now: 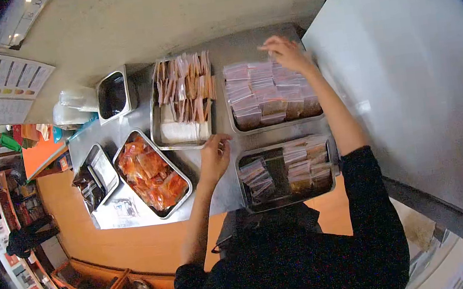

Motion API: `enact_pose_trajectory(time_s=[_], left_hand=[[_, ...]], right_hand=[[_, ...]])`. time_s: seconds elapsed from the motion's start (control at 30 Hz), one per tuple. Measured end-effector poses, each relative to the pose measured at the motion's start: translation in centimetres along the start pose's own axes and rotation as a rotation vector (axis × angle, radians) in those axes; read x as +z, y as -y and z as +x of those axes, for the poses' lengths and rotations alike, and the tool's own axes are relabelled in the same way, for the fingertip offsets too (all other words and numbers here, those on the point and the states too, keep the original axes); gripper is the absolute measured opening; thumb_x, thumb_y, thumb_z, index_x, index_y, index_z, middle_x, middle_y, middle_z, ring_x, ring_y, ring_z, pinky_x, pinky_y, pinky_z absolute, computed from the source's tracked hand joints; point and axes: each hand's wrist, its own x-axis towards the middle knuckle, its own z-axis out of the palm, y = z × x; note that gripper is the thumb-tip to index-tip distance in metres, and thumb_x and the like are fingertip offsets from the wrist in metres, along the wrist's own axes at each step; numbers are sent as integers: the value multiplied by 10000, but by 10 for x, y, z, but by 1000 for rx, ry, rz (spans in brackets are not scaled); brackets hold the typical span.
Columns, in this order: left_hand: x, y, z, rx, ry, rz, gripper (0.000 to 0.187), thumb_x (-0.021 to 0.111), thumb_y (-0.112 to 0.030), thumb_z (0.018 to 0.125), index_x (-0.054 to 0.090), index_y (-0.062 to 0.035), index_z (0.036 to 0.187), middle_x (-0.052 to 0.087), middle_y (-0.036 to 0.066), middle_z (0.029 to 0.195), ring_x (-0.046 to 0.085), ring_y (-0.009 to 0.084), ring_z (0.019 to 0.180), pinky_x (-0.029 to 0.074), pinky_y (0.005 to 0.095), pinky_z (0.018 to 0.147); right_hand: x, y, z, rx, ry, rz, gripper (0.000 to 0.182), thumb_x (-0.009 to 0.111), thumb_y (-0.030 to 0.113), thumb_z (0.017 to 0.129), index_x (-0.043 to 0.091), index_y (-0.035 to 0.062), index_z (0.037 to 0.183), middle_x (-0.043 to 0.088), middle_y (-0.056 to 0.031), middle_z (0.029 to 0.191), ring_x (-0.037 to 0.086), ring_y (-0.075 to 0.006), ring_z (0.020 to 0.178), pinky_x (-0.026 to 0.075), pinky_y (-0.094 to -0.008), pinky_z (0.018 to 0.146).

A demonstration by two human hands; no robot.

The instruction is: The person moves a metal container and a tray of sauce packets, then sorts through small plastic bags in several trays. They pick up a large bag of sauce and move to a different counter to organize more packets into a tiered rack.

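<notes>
both hands are out over the steel counter. the right hand (285, 51), at upper centre-right of the frame, has its fingers curled down onto the far row of pinkish clear packets (262, 92) that fill the upper right tray (233, 122); it looks pinched on a packet edge, though the exact grip is too small to tell. the left hand (214, 157), at centre frame, rests loosely half-closed on the near rim of the tray of brown and white sachets (183, 96), holding nothing clearly.

just below the right forearm, the lower right tray (288, 201) holds a few stacks of similar packets with bare metal showing. left of centre sits a tray of orange sauce packs (152, 173), then a smaller tray of dark packets (94, 180), and a deep empty-looking steel pan (113, 94) at upper left.

the likely risk: the stacked packets are slippery and tightly rowed, so a tug on one could topple its neighbours, and the sleeve (362, 186) crossing the lower tray could drag its stacks out of line.
</notes>
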Motion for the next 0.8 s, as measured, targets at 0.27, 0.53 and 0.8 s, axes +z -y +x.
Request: enact_pose_trajectory(time_s=[0.27, 0.53, 0.8], left_hand=[[5, 40, -83, -125, 122, -78, 201, 578, -31, 809, 606, -24, 1008, 606, 124, 815, 606, 197, 654, 483, 296, 587], [12, 18, -85, 27, 105, -60, 461, 651, -66, 750, 500, -51, 1186, 451, 149, 1093, 584, 222, 712, 475, 298, 587], [20, -6, -72, 239, 54, 90, 219, 579, -106, 870, 557, 31, 701, 513, 174, 654, 511, 309, 566, 408, 379, 556]], right_hand=[[62, 170, -187, -19, 451, 277, 147, 582, 21, 752, 591, 52, 896, 567, -125, 877, 602, -299, 807, 474, -399, 707], [62, 161, -288, 383, -110, -231, 401, 622, 48, 705, 573, 79, 1101, 564, -112, 1096, 457, -337, 1137, 372, -465, 930], [70, 169, -299, 293, -151, -281, 433, 697, 118, 665, 572, 92, 1079, 518, -92, 1137, 463, -307, 1122, 365, -427, 922]])
